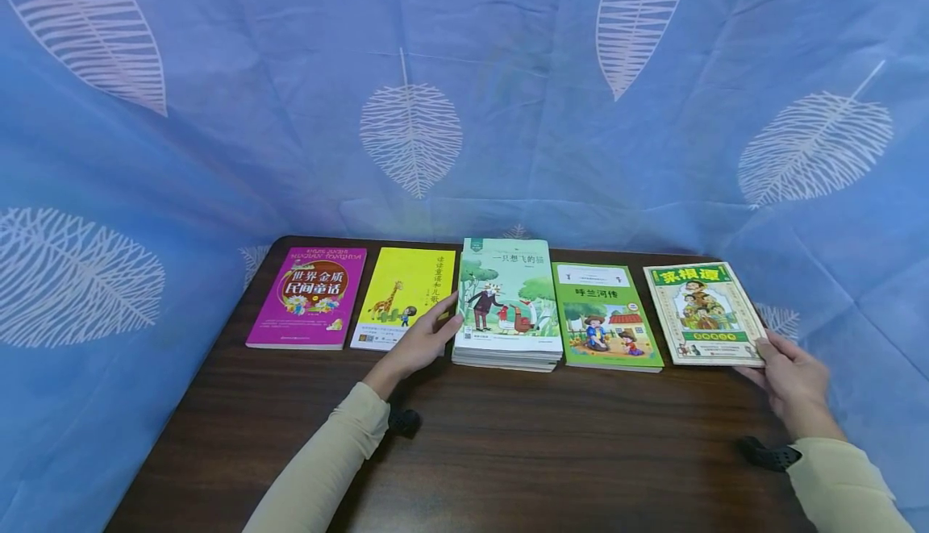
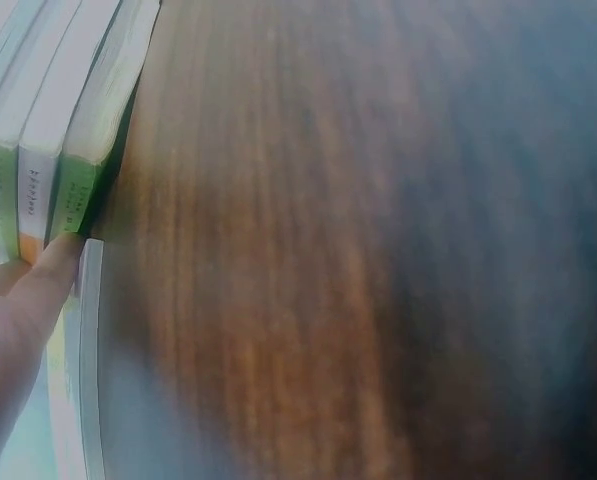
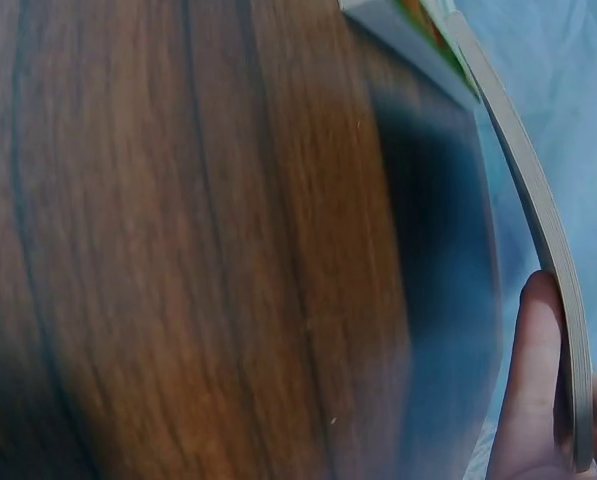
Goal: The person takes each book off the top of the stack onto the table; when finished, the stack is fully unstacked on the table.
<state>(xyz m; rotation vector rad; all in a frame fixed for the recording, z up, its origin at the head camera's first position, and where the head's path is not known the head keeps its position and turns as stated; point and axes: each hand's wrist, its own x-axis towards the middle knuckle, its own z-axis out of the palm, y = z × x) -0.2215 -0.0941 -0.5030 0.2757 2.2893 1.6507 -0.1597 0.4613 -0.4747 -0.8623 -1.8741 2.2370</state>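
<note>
In the head view a stack of books stands mid-table, topped by a pale green book with animal figures. My left hand rests along the left side of this stack, over part of the yellow giraffe book. The left wrist view shows its fingers against the lower spines. My right hand pinches a cream-and-green book by its lower right corner, thumb on the cover and fingers beneath. In the right wrist view that book's page edge is tilted up from the table.
A purple book lies at the far left and a green book lies between the stack and the held book. All are along the back of the dark wooden table. Behind hangs a blue leaf-patterned cloth.
</note>
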